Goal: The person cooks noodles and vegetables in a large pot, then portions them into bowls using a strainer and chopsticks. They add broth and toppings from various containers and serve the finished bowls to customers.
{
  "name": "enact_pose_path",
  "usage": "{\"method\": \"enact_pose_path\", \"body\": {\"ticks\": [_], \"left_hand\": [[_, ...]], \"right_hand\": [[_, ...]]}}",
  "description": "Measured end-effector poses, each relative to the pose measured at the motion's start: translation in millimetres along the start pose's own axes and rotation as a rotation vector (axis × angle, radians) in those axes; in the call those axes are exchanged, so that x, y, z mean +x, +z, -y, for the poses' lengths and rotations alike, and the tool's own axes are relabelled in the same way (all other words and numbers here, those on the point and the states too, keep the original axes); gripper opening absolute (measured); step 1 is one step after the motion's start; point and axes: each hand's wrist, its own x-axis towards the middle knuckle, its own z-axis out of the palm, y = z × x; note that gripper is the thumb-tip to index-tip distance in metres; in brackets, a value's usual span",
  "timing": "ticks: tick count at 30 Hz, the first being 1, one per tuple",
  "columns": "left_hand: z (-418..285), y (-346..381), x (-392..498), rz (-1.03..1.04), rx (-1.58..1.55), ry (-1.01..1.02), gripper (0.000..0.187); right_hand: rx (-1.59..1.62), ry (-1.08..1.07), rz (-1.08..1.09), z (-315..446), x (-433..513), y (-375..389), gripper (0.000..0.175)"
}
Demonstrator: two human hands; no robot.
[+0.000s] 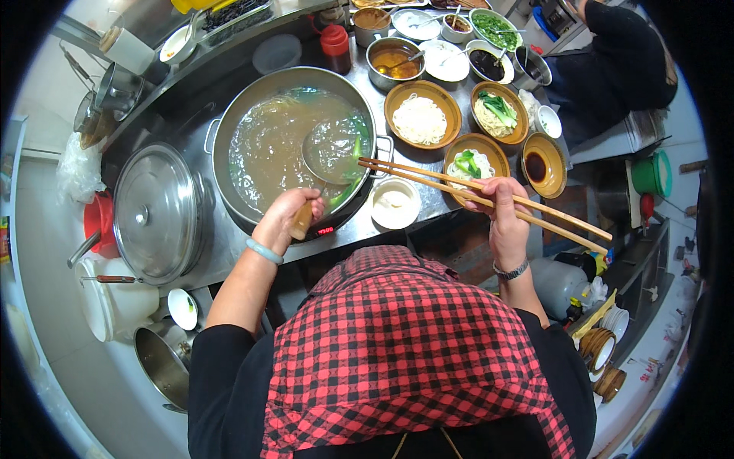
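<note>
My left hand [287, 215] grips the wooden handle [301, 221] of a wire-mesh strainer [332, 150], whose round head sits in the cloudy bubbling liquid of a large steel pot [219, 166]. Leafy greens [356, 152] float along the pot's right side. Long wooden cooking chopsticks [424, 179] are held in my right hand [504, 209], their tips near the pot's right rim. Beyond that hand is a brown bowl [500, 154] of noodles [459, 171] topped with greens. Two more brown bowls hold plain noodles [420, 119] and noodles with greens [496, 117].
A brown bowl [553, 172] with dark sauce stands at the counter's right edge. A small white bowl [395, 221] sits beside the pot. Seasoning containers, including chopped greens [496, 30], line the back. A large lid [152, 212] leans left. Another person [625, 69] is at upper right.
</note>
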Motion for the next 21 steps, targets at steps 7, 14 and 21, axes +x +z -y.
{"method": "enact_pose_path", "body": {"ticks": [7, 14, 21], "left_hand": [[13, -29, -36, 0.19, -0.078, 0.169, 0.013], [36, -50, -90, 0.212, 0.131, 0.365, 0.014], [51, -61, -114, 0.18, 0.131, 0.426, 0.014]], "right_hand": [[-0.058, 0.0, 0.025, -8, 23, 12, 0.021], [-0.1, 0.118, 0.159, -55, 68, 39, 0.027], [0.179, 0.003, -0.026, -88, 87, 75, 0.027]]}}
